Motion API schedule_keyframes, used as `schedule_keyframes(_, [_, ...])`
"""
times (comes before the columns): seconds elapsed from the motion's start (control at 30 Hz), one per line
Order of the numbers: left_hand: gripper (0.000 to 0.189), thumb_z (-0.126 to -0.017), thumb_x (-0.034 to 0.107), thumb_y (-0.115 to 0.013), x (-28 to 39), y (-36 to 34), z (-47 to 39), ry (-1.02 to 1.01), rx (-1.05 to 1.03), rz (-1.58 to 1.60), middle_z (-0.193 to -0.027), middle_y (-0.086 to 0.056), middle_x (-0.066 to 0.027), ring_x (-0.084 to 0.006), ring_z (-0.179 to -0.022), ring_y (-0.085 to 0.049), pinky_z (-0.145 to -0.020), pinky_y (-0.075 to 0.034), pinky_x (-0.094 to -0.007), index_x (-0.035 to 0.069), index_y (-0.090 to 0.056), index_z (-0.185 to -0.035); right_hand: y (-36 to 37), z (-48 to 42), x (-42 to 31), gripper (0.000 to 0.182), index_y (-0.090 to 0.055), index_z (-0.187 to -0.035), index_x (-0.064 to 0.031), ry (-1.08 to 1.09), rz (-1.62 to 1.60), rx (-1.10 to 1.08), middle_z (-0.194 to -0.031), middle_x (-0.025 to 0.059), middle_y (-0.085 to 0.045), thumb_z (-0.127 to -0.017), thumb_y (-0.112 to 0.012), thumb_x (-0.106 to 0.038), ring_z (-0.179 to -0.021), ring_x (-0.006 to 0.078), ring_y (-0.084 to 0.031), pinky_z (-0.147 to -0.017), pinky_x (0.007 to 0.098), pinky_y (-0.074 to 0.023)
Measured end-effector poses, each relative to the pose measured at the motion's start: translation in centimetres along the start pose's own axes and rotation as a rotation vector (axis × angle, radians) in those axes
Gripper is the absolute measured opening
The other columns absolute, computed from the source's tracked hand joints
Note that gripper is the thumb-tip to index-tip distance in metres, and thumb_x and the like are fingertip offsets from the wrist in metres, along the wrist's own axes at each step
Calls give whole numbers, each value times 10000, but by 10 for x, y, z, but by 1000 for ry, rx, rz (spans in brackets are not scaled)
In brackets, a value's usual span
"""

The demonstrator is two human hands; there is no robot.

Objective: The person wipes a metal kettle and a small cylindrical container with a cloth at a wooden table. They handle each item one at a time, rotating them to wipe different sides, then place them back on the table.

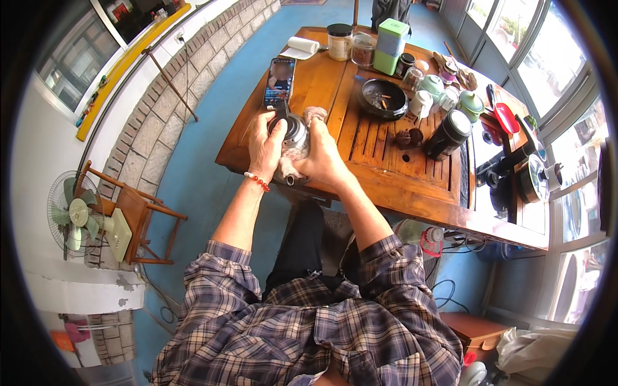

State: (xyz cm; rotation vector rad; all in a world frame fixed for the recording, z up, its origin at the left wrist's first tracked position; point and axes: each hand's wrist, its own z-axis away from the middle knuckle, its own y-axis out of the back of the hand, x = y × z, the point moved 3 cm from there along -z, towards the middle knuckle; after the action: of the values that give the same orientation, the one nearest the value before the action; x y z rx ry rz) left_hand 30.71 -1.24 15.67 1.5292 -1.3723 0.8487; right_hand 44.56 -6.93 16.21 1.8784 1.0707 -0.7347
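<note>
A small metal kettle (298,137) with a spout pointing towards me is held at the near left corner of the wooden tea table (285,108). My left hand (266,147) grips it on the left, its thumb on the dark handle (281,110). On the other side my right hand (322,149) presses a pinkish, crumpled cloth (314,114) against the kettle's body. More of that cloth shows around the base of the spout. The kettle's underside is hidden by the hands and cloth. Just beyond my left hand lies a smartphone (279,81) with its screen lit.
A black ashtray (379,103) holds cigarette butts. Right of it are a white pitcher (421,104), celadon teapots (470,106) and a black flask (449,135). Jars (339,43) and a green tin (390,46) line the far side. A fan (77,212) rests on a chair (145,227).
</note>
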Motion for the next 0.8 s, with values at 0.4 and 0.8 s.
schedule_keyframes(0.4, [315, -910, 285, -603, 10, -3, 3, -54, 40, -71, -1009, -634, -115, -233, -940, -607, -831, -471, -358, 26, -576, -1087, -3, 51, 54, 805, -393, -1274, 20, -273, 45, -167, -1181, 279, -547, -594, -805, -103, -1110, 422, -544, -929, 419, -458])
schedule_keyframes(0.8, [311, -910, 286, -604, 6, -3, 3, -106, 64, -83, -1015, -626, -113, -240, -952, -601, -846, -465, -363, 31, -580, -1086, -14, 20, 66, 559, -417, -1318, 25, -31, -493, -7, -1148, 121, -543, -873, -660, -210, -1076, 199, -534, -910, 307, -433])
